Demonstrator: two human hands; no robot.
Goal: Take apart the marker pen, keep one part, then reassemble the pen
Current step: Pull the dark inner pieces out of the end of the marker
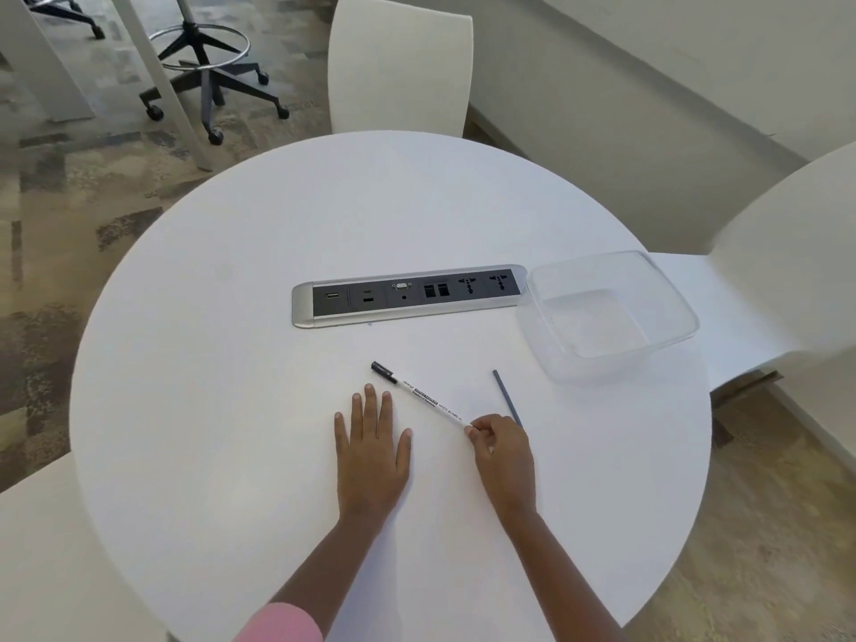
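So far: taken apart, we judge; reclosing remains (perhaps underway).
Tabletop [231, 363]: carries everything.
Clear box [602, 317]: near right edge.
Left grip [373, 451]: flat, fingers straight.
Right grip [502, 456]: pinches marker pen [424, 396] by its near end.
Grey rod [507, 398]: lies loose beside it.

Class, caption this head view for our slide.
Right hand pinches white black-capped marker pen; left hand rests flat on round white table.

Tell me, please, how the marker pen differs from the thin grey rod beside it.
The marker pen is white with print and a dark cap; the grey rod is plain. The pen looks thicker and longer than the rod. The right hand pinches the pen's near end; the rod's runs behind that hand. Both lie slanted on the table.
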